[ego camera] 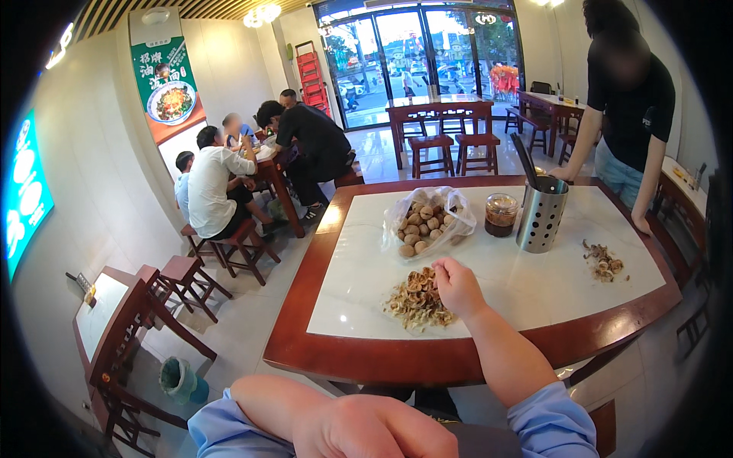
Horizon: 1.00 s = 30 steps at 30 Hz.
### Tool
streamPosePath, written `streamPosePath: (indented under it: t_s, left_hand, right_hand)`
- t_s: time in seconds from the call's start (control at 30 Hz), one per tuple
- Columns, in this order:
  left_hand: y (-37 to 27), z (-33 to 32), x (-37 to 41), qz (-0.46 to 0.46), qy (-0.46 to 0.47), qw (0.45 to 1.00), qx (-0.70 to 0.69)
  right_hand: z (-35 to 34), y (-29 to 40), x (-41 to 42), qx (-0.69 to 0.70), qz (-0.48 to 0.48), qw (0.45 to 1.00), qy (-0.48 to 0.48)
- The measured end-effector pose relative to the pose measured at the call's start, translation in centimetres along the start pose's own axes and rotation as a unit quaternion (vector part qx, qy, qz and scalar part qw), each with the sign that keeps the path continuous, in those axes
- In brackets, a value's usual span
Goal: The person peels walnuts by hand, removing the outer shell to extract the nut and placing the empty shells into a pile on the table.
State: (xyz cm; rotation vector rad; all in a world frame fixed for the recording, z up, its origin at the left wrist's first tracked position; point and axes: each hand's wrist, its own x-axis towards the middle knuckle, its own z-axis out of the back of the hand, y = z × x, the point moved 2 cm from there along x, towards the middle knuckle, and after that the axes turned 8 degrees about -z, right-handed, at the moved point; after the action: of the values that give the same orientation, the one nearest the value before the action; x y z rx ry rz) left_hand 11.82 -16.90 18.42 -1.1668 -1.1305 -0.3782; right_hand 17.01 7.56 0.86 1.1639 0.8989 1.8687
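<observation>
My right hand (460, 285) reaches over the table with its fingers curled, at the right edge of a heap of broken walnut shells (415, 303). Whether anything is inside that hand is hidden. Close to the camera, at the bottom, my left hand (372, 426) is bent in front of my body. Its fingertips run out of view, so its hold cannot be seen. Beyond the heap lies a clear plastic bag (464, 214), its mouth towards me, with several whole walnuts (425, 220) in it.
A glass jar of dark sauce (501, 214) and a perforated metal chopstick holder (543, 220) stand right of the bag. A smaller shell pile (602, 263) lies farther right. A person (630, 97) leans on the wood-rimmed table (389, 358). Other diners sit at the left.
</observation>
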Motion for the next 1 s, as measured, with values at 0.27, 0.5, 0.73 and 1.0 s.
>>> streamPosePath:
  t_s: [0.27,0.5,0.73,1.0]
  left_hand:
    - [1.1,-0.2,0.2,-0.023,0.049,0.999,-0.007]
    - [2.4,7.7,-2.6,0.163,-0.261,0.947,0.090]
    - [7.0,21.1,-9.3,0.141,-0.566,0.811,-0.040]
    - [9.3,22.9,-12.9,0.143,-0.565,0.810,-0.073]
  right_hand:
    - [0.0,0.6,-0.3,0.000,-0.027,0.999,0.025]
    - [0.4,-0.1,-0.1,-0.024,0.050,0.998,-0.030]
    - [0.2,0.7,0.1,0.004,0.045,0.999,-0.009]
    - [0.0,2.2,-0.7,0.021,0.018,0.999,0.031]
